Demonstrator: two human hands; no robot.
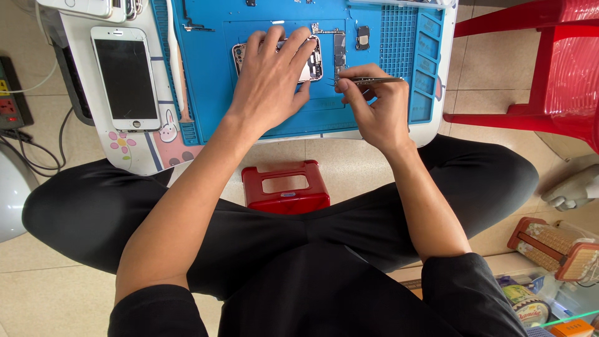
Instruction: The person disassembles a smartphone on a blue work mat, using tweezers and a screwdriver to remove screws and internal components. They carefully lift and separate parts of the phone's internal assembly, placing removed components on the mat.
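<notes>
Tiled beige floor fills the lower and outer parts of the frame, with a low white surface (pixel 140 156) printed with cartoon flowers and a rabbit across the upper centre. On that surface lies a blue silicone repair mat (pixel 212 75) with moulded compartments along its right edge.

Left hand (pixel 271 78): spread wide, palm down, fingers fanned over an opened smartphone body (pixel 312 62) that lies at the upper centre of the mat. The hand presses on the phone and covers most of it; only its right end, with exposed internals, shows clearly.

Right hand (pixel 374 106): closed narrowly around a pair of slim metal tweezers (pixel 368 80), pinched between thumb and fingers. The tweezers lie roughly level, just right of the phone body. Whether the tips grip anything cannot be told.

Small dark detached phone parts (pixel 362 37) lie on the mat above the right hand, near the phone.

At upper left, a white smartphone with a dark screen (pixel 126 78) lies face up on the surface, apart from the mat. A red plastic stool (pixel 286 187) stands on the floor at the frame's centre, between the person's crossed legs in black trousers. Red plastic furniture (pixel 549 62) occupies the upper right. A power strip (pixel 12 93) with cables sits at the far left edge.
</notes>
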